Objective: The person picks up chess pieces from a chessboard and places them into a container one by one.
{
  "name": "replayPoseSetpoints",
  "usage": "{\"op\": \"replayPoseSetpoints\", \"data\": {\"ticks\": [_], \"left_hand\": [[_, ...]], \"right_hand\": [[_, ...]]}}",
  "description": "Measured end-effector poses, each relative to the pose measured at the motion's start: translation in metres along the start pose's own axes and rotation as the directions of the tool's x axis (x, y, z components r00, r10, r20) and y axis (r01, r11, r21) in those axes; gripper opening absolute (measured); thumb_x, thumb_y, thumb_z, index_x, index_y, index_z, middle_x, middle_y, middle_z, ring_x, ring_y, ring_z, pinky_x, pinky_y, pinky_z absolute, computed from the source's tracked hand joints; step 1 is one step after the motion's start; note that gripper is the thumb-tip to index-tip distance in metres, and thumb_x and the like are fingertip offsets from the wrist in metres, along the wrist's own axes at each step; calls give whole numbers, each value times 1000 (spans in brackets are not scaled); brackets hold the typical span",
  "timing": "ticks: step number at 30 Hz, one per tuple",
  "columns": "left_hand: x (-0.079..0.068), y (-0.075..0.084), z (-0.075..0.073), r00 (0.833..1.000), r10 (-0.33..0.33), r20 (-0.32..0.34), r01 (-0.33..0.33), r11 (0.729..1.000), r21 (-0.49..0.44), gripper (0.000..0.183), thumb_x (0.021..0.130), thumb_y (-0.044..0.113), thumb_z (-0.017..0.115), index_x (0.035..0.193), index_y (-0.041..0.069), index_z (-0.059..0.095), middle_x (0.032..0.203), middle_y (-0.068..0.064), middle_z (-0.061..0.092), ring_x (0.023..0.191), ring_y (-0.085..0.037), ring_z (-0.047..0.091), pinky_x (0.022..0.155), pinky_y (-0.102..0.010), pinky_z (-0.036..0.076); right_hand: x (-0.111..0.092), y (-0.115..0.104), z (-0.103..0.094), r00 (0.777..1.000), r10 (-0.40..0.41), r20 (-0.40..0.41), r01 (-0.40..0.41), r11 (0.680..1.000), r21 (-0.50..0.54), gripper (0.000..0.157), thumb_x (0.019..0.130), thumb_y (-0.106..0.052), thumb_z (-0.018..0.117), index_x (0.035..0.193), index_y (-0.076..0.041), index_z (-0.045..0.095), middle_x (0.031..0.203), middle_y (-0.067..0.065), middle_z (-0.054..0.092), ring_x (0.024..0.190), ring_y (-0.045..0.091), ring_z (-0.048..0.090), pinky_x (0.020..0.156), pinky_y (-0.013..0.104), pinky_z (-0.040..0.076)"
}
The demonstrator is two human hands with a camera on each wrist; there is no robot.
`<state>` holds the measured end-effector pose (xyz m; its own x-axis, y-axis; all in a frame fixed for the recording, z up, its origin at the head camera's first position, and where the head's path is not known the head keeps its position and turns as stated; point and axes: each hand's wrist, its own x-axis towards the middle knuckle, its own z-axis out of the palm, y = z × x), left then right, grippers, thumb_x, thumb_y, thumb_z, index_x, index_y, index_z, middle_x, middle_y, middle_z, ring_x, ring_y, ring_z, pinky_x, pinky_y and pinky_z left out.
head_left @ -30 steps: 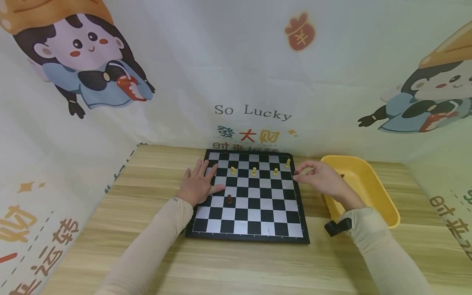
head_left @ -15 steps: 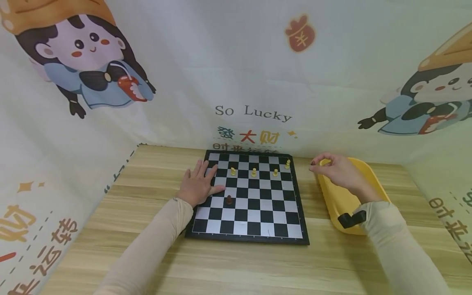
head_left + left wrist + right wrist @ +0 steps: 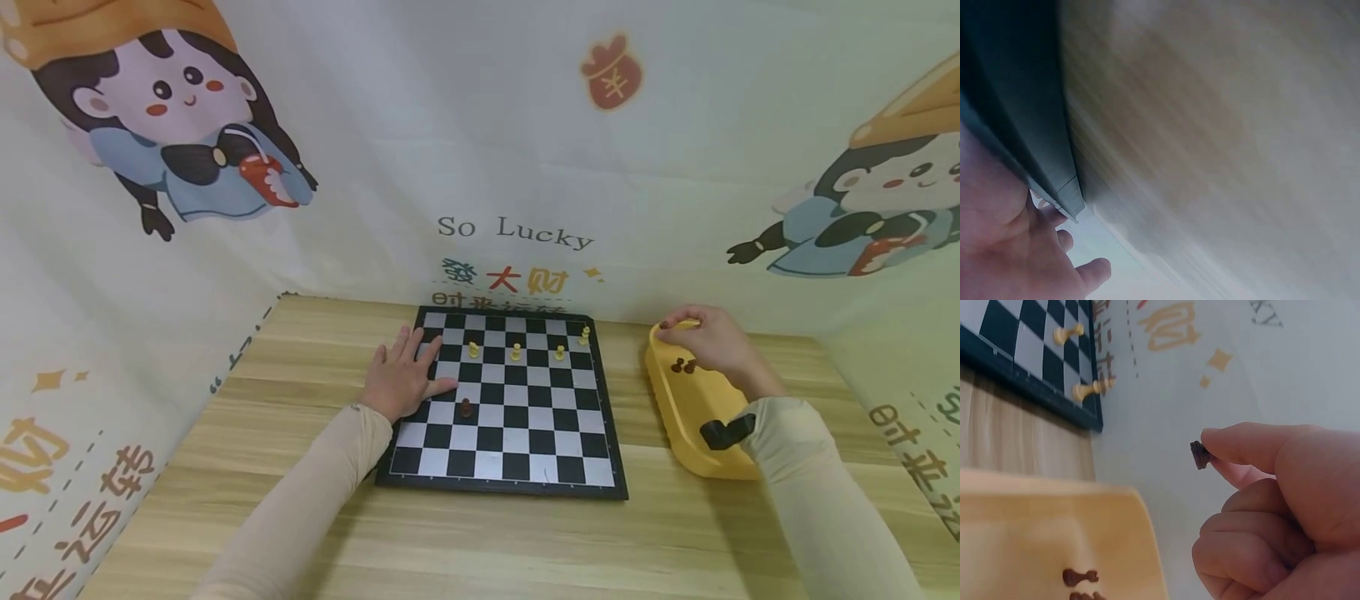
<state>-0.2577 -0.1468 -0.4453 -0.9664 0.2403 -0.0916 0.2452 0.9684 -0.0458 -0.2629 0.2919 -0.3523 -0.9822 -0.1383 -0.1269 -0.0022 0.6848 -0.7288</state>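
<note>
My left hand (image 3: 401,379) rests with spread fingers on the left side of the black-and-white chessboard (image 3: 504,483). In the left wrist view its palm (image 3: 1004,250) lies along the board's dark edge. Over the far end of the yellow tray (image 3: 670,421), my right hand (image 3: 712,346) pinches a dark chess piece (image 3: 1199,455) between thumb and forefinger. Only that piece's base shows; the fingers hide the rest. One brown chess piece (image 3: 466,408) stands on the board near my left thumb. Two brown chess pieces (image 3: 1079,577) lie inside the tray.
Several pale yellow chess pieces (image 3: 516,352) stand toward the board's far side, one near its far right corner. A printed cloth (image 3: 517,150) hangs directly behind the wooden table (image 3: 450,542). A strip of tabletop separates board and tray.
My right hand has moved right, from the board's right edge to above the tray, still pinching the dark chess piece. Brown pieces in the tray have come into sight. My left hand stays put.
</note>
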Motion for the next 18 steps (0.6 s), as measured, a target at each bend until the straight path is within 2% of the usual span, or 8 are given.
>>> {"op": "replayPoseSetpoints", "data": {"ticks": [4, 6, 10, 12, 14, 18], "left_hand": [[0, 1, -1, 1000, -1, 0, 1, 1000, 8, 82, 101, 69, 33, 164, 17, 25, 171, -18, 19, 160, -37, 12, 124, -62, 25], [-1, 1, -1, 1000, -1, -3, 1, 1000, 18, 82, 101, 70, 32, 163, 17, 26, 171, -18, 19, 160, -38, 14, 124, -63, 26], [-2, 1, -1, 1000, 1, -14, -1, 999, 39, 81, 101, 70, 31, 163, 17, 28, 170, -17, 22, 159, -38, 17, 122, -62, 29], [-2, 1, -2, 1000, -1, -15, 1, 999, 39, 81, 101, 70, 31, 163, 17, 27, 170, -17, 22, 160, -37, 16, 123, -62, 29], [-2, 1, -2, 1000, -2, -14, 2, 999, 40, 82, 101, 70, 31, 163, 18, 27, 171, -17, 21, 160, -37, 16, 123, -61, 28], [-3, 1, -3, 1000, 1, -15, -1, 999, 43, 82, 101, 70, 31, 163, 18, 27, 170, -17, 22, 160, -37, 16, 123, -61, 29]], "right_hand": [[4, 11, -5, 999, 45, -8, -45, 999, 20, 40, 101, -30, 63, 125, 1, 57, 58, -16, 49, 48, 3, 39, 49, 24, 40], [5, 14, -6, 998, 68, -11, -68, 997, 21, 41, 101, -31, 62, 126, 0, 56, 54, -18, 46, 46, 3, 33, 48, 23, 37], [9, 19, -7, 996, 90, -27, -90, 996, 19, 40, 100, -32, 63, 124, 0, 58, 64, -19, 56, 46, 3, 32, 48, 23, 37], [12, 22, -7, 995, 91, -28, -90, 996, 19, 40, 100, -32, 64, 123, 0, 59, 76, -19, 60, 47, 3, 32, 49, 24, 37], [15, 26, -7, 996, 92, -19, -91, 996, 24, 39, 99, -31, 65, 122, 0, 60, 81, -17, 62, 46, 3, 32, 48, 24, 37], [21, 35, -6, 995, 99, 2, -99, 995, 14, 41, 99, -30, 66, 124, 2, 60, 80, -17, 65, 44, 3, 30, 46, 24, 35]]}}
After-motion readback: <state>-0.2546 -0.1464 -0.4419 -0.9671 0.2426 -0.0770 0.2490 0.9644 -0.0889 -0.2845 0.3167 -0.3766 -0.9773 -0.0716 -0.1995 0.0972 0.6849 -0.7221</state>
